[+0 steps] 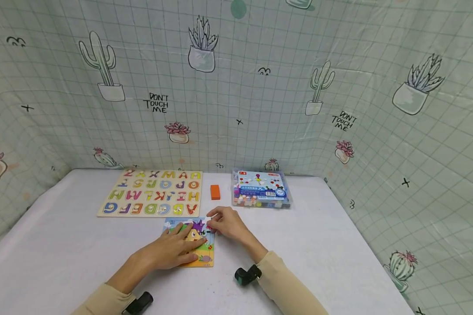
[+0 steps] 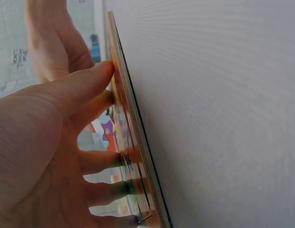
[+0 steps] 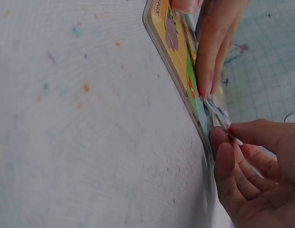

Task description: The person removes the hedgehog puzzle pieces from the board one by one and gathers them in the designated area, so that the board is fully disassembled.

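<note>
A colourful cartoon jigsaw puzzle (image 1: 206, 253) lies flat on the white table, a purple-haired figure on it. My left hand (image 1: 172, 248) is spread over the puzzle, its fingertips pressing on the picture; in the left wrist view the thumb (image 2: 93, 81) touches the board's near edge. At the puzzle's upper right corner, my right hand (image 1: 229, 224) pinches a thin puzzle piece (image 3: 222, 119) between thumb and fingers. That piece is tilted up from the board in the right wrist view. The left hand covers much of the picture's left part.
Behind the puzzle lies a wooden alphabet board (image 1: 142, 211) with coloured letters. An orange block (image 1: 215, 192) sits to its right, then a clear plastic box (image 1: 260, 189) with a printed blue card and colourful beads. A patterned curtain (image 1: 236, 96) hangs along the table's back and sides.
</note>
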